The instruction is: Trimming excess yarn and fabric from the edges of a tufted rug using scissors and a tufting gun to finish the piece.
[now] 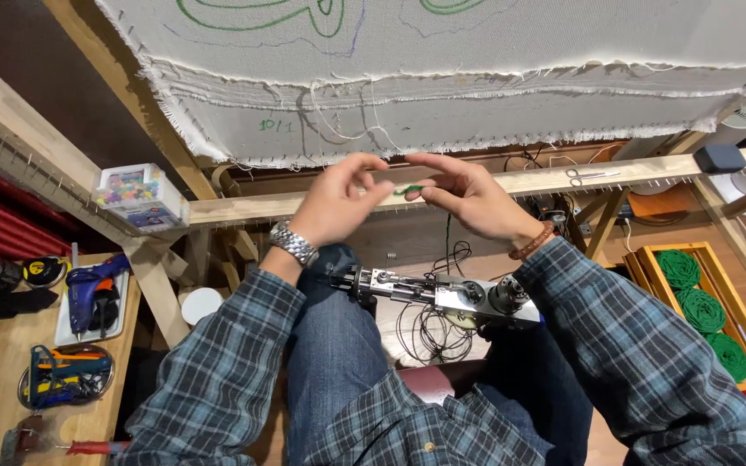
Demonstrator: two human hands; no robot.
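Thin green yarn (407,190), short taut strand, pinched between fingertips of both hands, below canvas edge

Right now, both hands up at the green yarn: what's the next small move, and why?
Probably draw the green yarn taut between the fingertips and bring its end down toward the metal tufting tool on the lap. The left hand and right hand pinch a short piece between them, a strand hangs down from it toward the tool, and the tool lies unheld.

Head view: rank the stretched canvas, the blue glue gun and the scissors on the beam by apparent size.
1. Stretched canvas, by far the largest.
2. Blue glue gun.
3. Scissors, smallest, though they lie farther away, so true size is unsure.
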